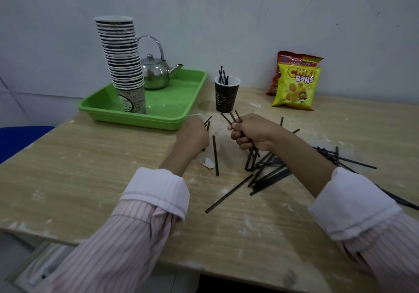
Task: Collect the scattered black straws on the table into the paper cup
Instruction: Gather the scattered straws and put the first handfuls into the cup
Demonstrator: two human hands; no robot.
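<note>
The right hand (251, 134) has its grip clamped around several black straws (232, 117), just in front of the paper cup (226, 95). The cup stands on the table (90, 168) beside the green tray (172, 104) and holds a few straws. The left hand (193, 137) hides its grip; I cannot tell its state. Loose straws (269, 174) lie scattered under the right forearm.

Dim, soft light; wide-angle edge distortion
</note>
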